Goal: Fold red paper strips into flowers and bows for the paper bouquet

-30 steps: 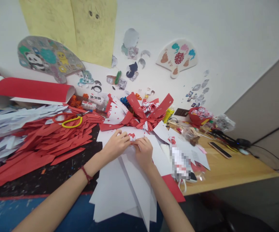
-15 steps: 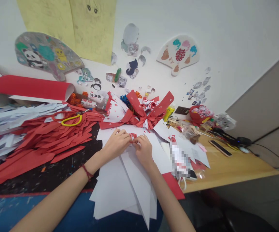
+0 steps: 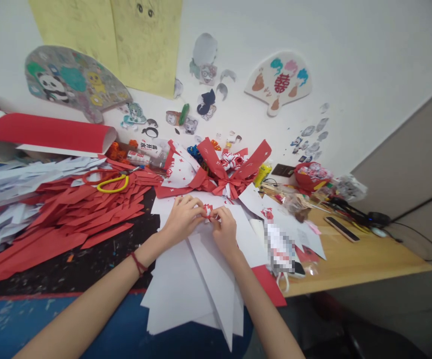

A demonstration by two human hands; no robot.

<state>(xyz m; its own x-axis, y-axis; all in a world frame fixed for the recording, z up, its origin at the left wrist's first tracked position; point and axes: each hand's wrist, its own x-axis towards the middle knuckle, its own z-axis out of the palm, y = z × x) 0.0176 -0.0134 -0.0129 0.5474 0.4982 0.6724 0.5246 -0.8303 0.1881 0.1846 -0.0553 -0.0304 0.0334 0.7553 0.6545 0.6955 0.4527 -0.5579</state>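
My left hand (image 3: 181,219) and my right hand (image 3: 225,230) meet over a stack of white paper sheets (image 3: 193,279) on the table. Both pinch a small folded piece of red and white paper (image 3: 208,211) between their fingertips. A red cord sits on my left wrist. Just behind the hands lies a red and white paper bouquet wrap (image 3: 216,172) with a ribbon bow.
A heap of red paper strips (image 3: 70,219) and white strips covers the left side, with yellow-handled scissors (image 3: 113,183) on top. A red paper roll (image 3: 47,133) lies at the back left. A phone (image 3: 341,229), cables and small craft items crowd the wooden table (image 3: 369,262) at right.
Both hands stay pinched on the small folded piece and have shifted slightly away from me; the fingers have worked the fold a little.
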